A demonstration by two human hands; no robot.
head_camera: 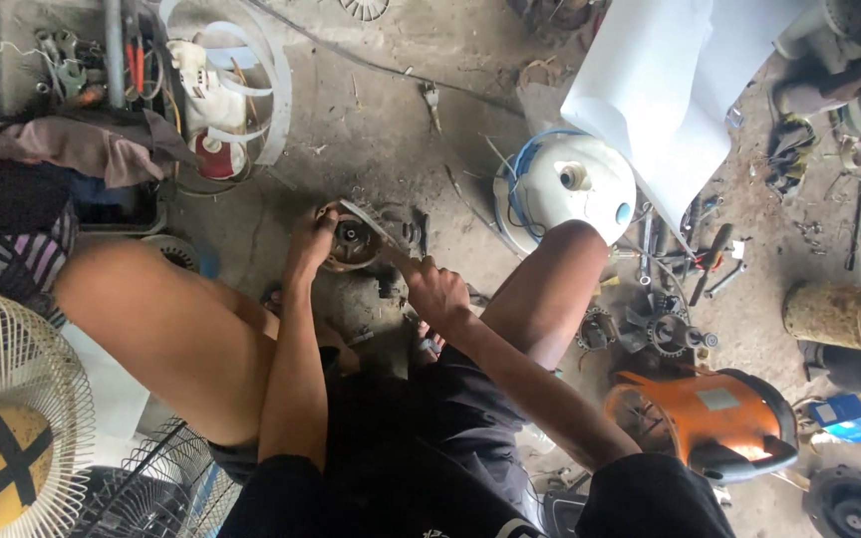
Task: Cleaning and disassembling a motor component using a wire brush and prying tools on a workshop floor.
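A round metal motor part (355, 242) with a dark copper-coloured middle rests on the concrete floor between my knees. My left hand (309, 245) grips its left rim. My right hand (434, 288) holds a thin metal tool (376, 226) whose tip lies across the top of the part. I sit low, with my bare legs on either side of the part.
A white domed fan housing (565, 185) and white sheet (665, 85) lie at upper right. An orange appliance (712, 418), a dirty yellow can (842, 315) and loose tools sit at right. Fan grilles (12, 418) stand at lower left, a cluttered crate (122, 110) at upper left.
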